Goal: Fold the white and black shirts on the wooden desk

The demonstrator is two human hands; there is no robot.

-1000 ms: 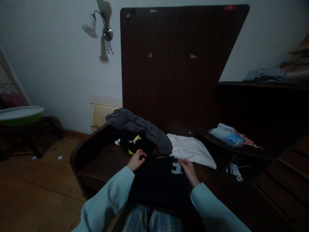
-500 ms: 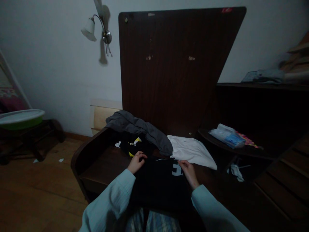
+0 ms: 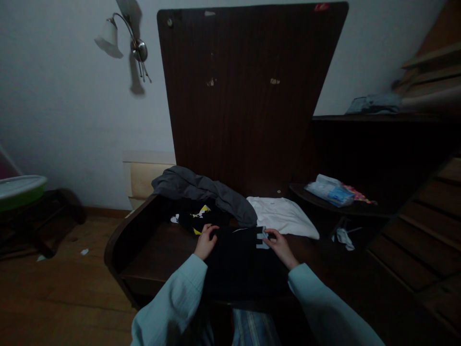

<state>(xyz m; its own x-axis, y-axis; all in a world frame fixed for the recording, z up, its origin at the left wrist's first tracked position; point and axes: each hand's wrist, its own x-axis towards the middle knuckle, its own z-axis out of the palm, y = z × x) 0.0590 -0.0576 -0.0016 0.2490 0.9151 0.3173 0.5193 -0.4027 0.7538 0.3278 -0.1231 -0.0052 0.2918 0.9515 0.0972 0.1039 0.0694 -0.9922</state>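
A black garment (image 3: 241,269) with a pale grey printed letter near its right edge lies on the dark wooden desk in front of me. My left hand (image 3: 206,241) pinches its far left corner, fingers curled. At the far right corner my right hand (image 3: 280,246) grips the cloth between thumb and fingers, next to the grey print. Just beyond lies a folded white garment (image 3: 283,216). A bunched dark grey garment (image 3: 209,190) and a black one with yellow and white print (image 3: 196,220) rest behind my left hand.
The dark wooden desk (image 3: 151,257) has a raised curved left side. Behind it stands a tall dark panel (image 3: 245,96). On the right, a shelf (image 3: 382,211) holds a plastic packet (image 3: 329,190). A green basin (image 3: 21,192) sits on a low stand at the left.
Both hands keep hold of the black garment. The right hand has shifted slightly, and the cloth at the grey print now looks folded over. The camera view has turned a little right.
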